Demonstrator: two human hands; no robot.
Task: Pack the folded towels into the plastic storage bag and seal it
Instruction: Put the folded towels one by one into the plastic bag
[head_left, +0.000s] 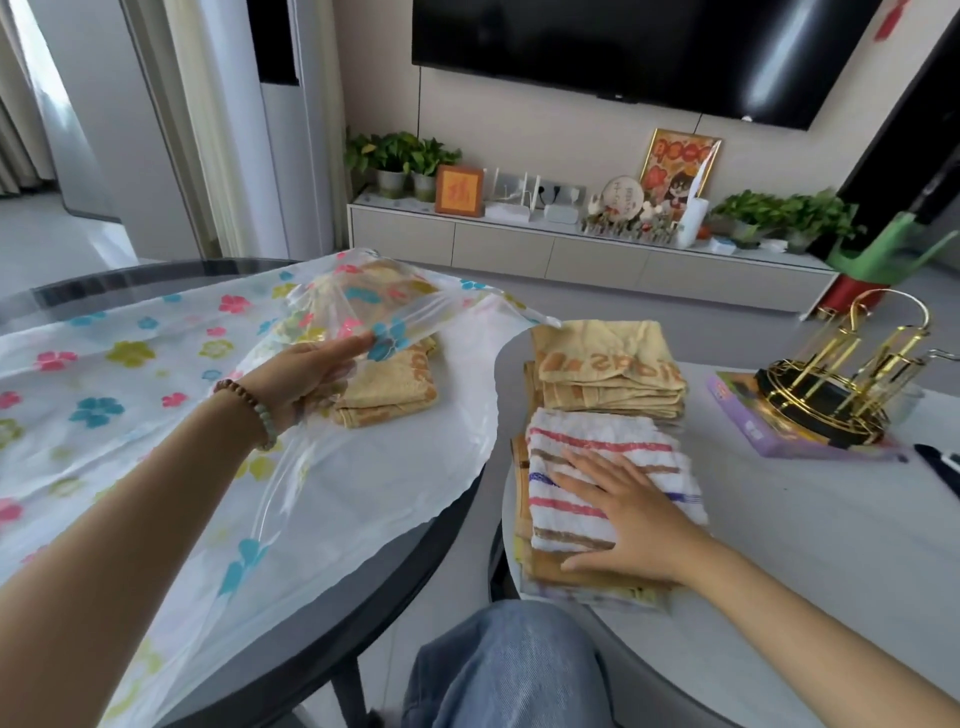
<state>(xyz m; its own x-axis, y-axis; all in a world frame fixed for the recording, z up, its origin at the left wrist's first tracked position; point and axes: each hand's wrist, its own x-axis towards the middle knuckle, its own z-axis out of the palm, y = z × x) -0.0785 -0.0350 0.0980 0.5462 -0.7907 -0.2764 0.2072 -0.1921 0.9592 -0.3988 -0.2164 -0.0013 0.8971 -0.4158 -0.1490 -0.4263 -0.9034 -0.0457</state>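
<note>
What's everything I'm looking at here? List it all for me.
Plastic storage bag: one, clear with coloured flowers, on the round glass table.
Yellow towels in bag: a few, inside the bag's mouth.
Yellow towel stack: one, on the grey table.
Striped towel: one, white with coloured stripes, topping the nearer stack.
Gold rack: one, far right.
Television: one, black, on the wall.
Potted plants: several, green, on the cabinet.
Left hand: lifting the bag's opening.
Right hand: flat on the striped towel.

Black television (644, 52) on the far wall; low cabinet (519, 249) beneath it carrying potted plants (400, 156), a router (511, 200) and a framed picture (678, 163); gold wire rack (841, 384) standing on a purple book (769, 436); green stool (888, 254) upturned, far right.
</note>
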